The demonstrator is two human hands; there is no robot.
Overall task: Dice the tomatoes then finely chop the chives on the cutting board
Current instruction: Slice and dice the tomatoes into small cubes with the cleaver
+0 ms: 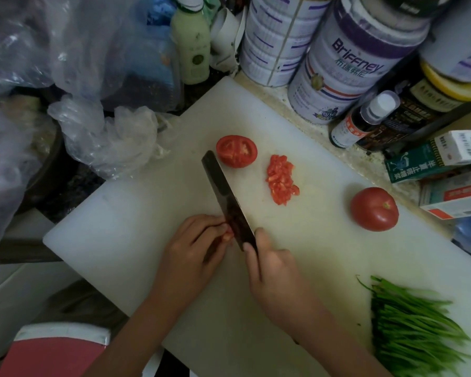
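On the white cutting board [136, 219] my right hand [272, 270] grips the handle of a dark cleaver [223, 194], its blade pointing away from me. My left hand [193, 246] curls its fingers over a small tomato piece [228, 236] pressed against the blade's left side. A tomato half [236, 151] lies cut face up beyond the blade tip. A small pile of diced tomato [281, 179] sits right of the blade. A whole tomato [374, 208] rests at the board's right edge. A bundle of green chives [416, 327] lies at the board's near right corner.
Crumpled clear plastic bags [104, 137] crowd the board's far left edge. Large tins [346, 61], bottles [362, 121] and boxes [452, 197] stand along the back and right. A pale green bottle [192, 47] stands at the back. A red-and-white object [55, 352] sits below the board's near edge.
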